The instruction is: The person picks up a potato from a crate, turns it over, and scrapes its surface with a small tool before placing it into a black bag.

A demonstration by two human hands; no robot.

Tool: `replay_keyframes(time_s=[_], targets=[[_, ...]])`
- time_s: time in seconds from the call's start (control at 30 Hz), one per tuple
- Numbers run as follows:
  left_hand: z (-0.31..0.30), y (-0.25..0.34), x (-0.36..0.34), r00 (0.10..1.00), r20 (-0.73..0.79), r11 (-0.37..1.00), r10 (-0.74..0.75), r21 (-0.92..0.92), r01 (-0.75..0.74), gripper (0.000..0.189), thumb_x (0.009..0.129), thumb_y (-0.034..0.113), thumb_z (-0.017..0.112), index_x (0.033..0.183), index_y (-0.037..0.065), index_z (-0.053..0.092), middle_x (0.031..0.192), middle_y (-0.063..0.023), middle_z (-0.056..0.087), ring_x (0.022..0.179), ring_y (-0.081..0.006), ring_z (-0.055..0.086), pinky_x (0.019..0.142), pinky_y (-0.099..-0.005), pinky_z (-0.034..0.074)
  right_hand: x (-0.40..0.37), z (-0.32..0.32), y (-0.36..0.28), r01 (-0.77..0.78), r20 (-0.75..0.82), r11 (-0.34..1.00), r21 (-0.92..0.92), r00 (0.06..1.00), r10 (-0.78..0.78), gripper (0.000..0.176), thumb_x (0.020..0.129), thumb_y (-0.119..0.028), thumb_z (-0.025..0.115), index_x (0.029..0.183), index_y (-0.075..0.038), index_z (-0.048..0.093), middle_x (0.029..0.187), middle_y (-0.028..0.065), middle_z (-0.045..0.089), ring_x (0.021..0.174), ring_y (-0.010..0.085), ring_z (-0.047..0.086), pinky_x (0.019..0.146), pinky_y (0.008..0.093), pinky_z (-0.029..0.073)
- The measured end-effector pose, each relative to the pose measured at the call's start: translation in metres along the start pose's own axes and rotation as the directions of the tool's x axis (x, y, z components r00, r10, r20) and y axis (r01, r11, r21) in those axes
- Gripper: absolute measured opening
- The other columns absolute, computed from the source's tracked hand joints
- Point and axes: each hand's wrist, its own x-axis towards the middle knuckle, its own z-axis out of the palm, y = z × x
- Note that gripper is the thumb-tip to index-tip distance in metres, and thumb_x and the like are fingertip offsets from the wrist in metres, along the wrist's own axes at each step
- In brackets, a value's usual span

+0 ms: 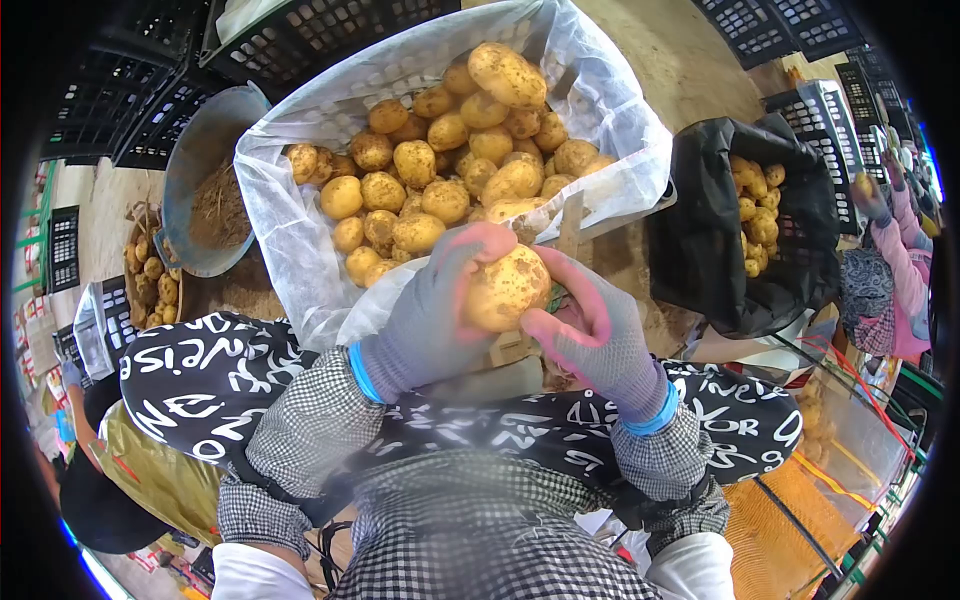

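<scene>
a soil-flecked potato (508, 287) was held up between two gloved hands, above the near edge of a crate with a white liner (292, 225). the left hand (425, 308) was curled round the potato's left side, its thumb and fingers closed against the skin. the right hand (608, 325) was pinching the other side, thumb low on the potato and fingers bent along its right flank. both gloves were grey with pinkish fingers, and a blue band (652, 418) circled each wrist below a checked sleeve (325, 425). beyond the hands, a heap of potatoes (440, 165) lay in the white liner, many smeared with dirt. to the right stood a crate with a black liner (690, 235), holding more potatoes (760, 215). to the left, a tub (180, 190) leaned on its side, brown soil (222, 205) inside it. at far right, a co-worker's pink sleeve (908, 262) showed.
</scene>
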Motion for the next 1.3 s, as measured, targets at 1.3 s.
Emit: replay_keyframes(time_s=[1.3], targets=[[-0.017, 0.008, 0.005, 0.979, -0.009, 0.886, -0.206, -0.426, 0.183, 0.081, 0.065, 0.007, 0.085, 0.134, 0.005, 0.041, 0.126, -0.0090, 0.047, 0.121, -0.0190, 0.049, 0.105, -0.0329, 0.039, -0.012, -0.033, -0.027, -0.346, 0.287, 0.795, 0.499, 0.931, 0.226, 0.042, 0.096, -0.020, 0.048, 0.128, 0.006, 0.058, 0.048, -0.0058, 0.042, 0.036, 0.0035, 0.038, 0.037, 0.0189, 0.033]])
